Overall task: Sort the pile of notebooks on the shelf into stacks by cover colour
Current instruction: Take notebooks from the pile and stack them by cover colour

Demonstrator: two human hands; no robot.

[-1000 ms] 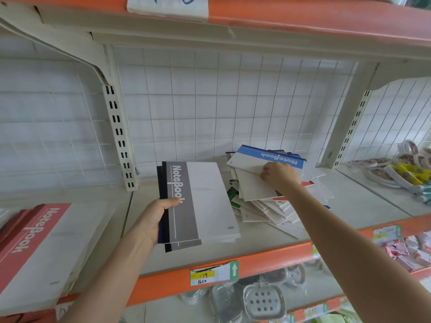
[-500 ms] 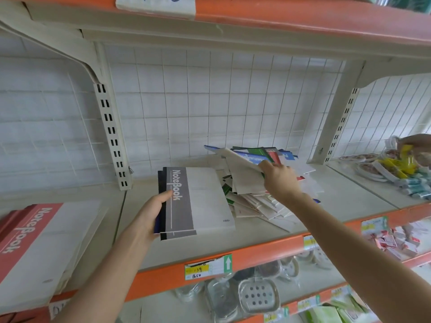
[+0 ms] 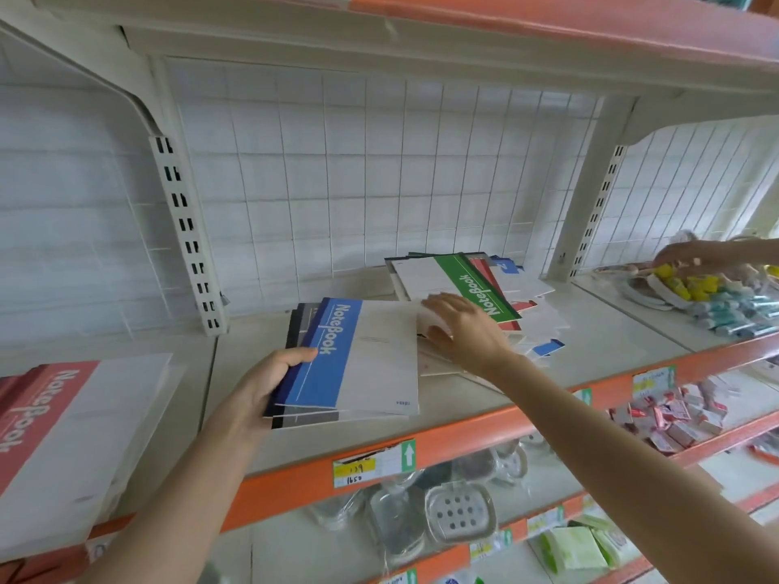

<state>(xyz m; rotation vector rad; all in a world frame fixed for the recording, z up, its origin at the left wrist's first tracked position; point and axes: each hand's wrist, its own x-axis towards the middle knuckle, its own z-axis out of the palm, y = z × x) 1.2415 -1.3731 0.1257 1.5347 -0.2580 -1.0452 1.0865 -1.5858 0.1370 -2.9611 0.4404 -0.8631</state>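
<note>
A: Status? Where are the notebooks?

B: The left hand [image 3: 261,385] grips a held stack [image 3: 312,418] at its spine side, thumb on top, fingers curled under. The blue notebook [image 3: 358,356] is on top of it, with grey and dark covers showing underneath. It sits just left of the pile [image 3: 543,322] on the shelf [image 3: 611,343].

A: Right hand?

B: The right hand [image 3: 463,330] is palm down, fingers spread flat, holding nothing. Its fingertips lie at the blue notebook's right edge, where it meets the pile. The angle doesn't show whether it touches that cover or the notebooks below it.

A: Rest of the sort?

B: The green notebook [image 3: 476,288] tops the pile, with red and blue ones fanned under it. The red stack [image 3: 55,415] is well apart at far left. Most of the pile looks unsorted.

A: Risks?

B: Three.
1. The held stack mixes blue with grey. Set down as is, it probably spoils the colour split.
2. The covers look slick and the blue one sits skewed. A one-sided grip could let it slide toward the shelf front.
3. The pile is fanned and uneven. A sideways push from the flat hand may spill the lower ones over the edge.
</note>
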